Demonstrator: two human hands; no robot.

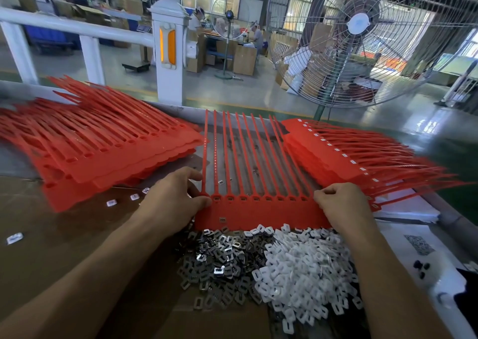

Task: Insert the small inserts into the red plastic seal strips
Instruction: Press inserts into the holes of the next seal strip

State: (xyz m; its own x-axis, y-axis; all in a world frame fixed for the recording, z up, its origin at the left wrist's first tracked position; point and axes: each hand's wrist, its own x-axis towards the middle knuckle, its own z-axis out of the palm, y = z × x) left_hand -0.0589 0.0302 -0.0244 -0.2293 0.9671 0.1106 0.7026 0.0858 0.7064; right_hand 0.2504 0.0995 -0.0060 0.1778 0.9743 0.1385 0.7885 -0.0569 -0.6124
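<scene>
A red sheet of joined seal strips (258, 209) lies flat in front of me, its tails pointing away. My left hand (176, 196) grips the sheet's left end, thumb on the first pocket. My right hand (338, 201) pinches the right end with curled fingers. Just below the sheet lie a pile of dark metal inserts (219, 258) and a pile of white plastic inserts (305, 268). One insert rests loose on the sheet's band (222, 219).
A tall stack of red strip sheets (103, 144) sits at the left, another stack (349, 155) at the right. Stray inserts (124, 200) dot the brown table. A large floor fan (362, 36) stands beyond the table edge. White paper (408, 209) lies at the right.
</scene>
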